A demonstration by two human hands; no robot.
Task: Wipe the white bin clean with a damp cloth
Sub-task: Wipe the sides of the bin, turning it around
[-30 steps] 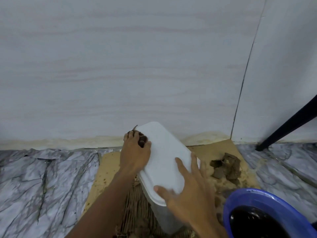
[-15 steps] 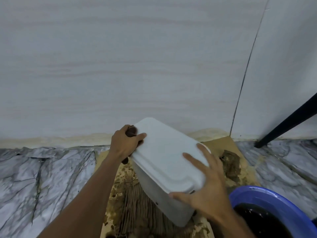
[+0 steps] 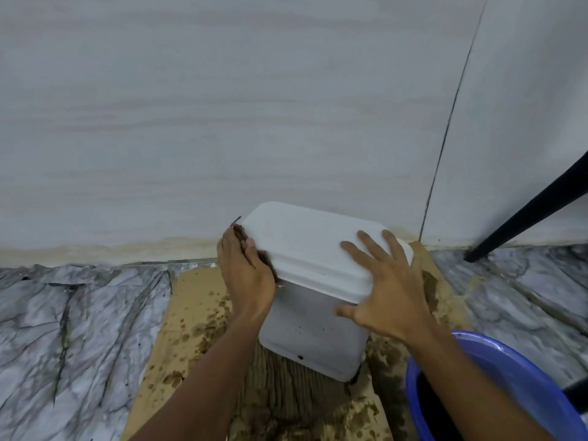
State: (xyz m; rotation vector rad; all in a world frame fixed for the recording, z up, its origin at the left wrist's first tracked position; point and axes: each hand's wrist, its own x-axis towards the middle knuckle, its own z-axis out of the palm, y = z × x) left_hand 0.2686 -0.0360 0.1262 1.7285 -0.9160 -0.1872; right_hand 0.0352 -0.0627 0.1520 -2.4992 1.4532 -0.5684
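The white bin (image 3: pixel 313 332) stands on wet brown cardboard by the wall, its lid (image 3: pixel 305 246) closed and its front wall speckled with dark spots. My left hand (image 3: pixel 246 275) grips a dark brown cloth (image 3: pixel 241 232) and presses it against the lid's left edge; only scraps of the cloth show between the fingers. My right hand (image 3: pixel 378 291) lies spread over the lid's right front corner, fingers straight, thumb under the rim.
A blue basin (image 3: pixel 496 386) of dark water sits at the lower right. Stained cardboard (image 3: pixel 191 316) covers the marbled floor (image 3: pixel 73 319). A black slanted leg (image 3: pixel 528 211) meets the floor at the right. The pale wall (image 3: pixel 222 122) rises right behind the bin.
The bin has turned so its front wall faces me. My left hand slid with the cloth from the lid's far corner down its left edge. My right hand shifted to the right front corner.
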